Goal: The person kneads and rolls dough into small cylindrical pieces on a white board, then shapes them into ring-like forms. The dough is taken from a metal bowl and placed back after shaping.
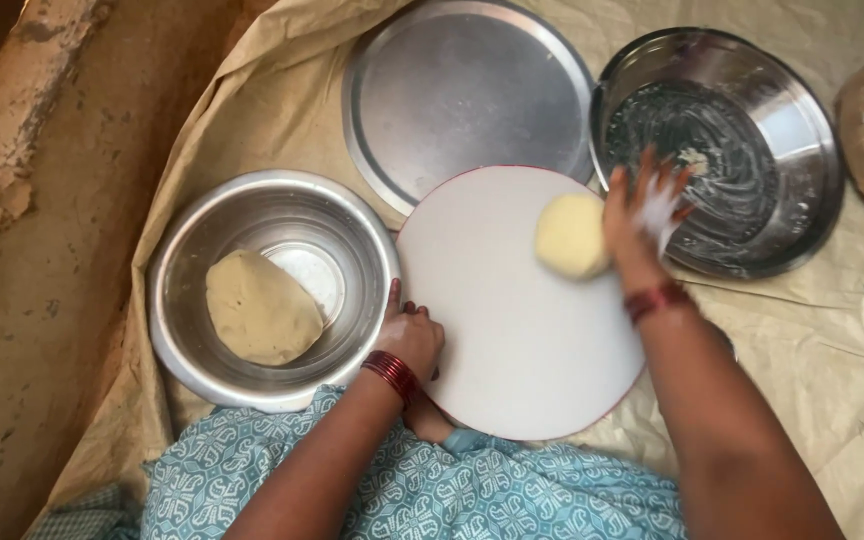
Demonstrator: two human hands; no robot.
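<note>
Right fingers point(664, 190) spread, floury, unclenched, touching dough ball point(572, 235) at the board's point(512, 330) right edge. Left fingers point(397, 305) curl on the board's left rim. Beside that rim: bowl point(187, 250) holding dough point(257, 305).

Steel bowl point(187, 290) at nine o'clock, dough lump point(260, 308) inside. Flat steel plate point(467, 95) at twelve. Beige cloth point(272, 100) underneath.

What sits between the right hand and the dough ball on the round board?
Nothing visible. The right hand is at the right edge of the dough ball on the white round board, apparently touching it. The left hand rests on the board's left rim, away from the ball.
</note>
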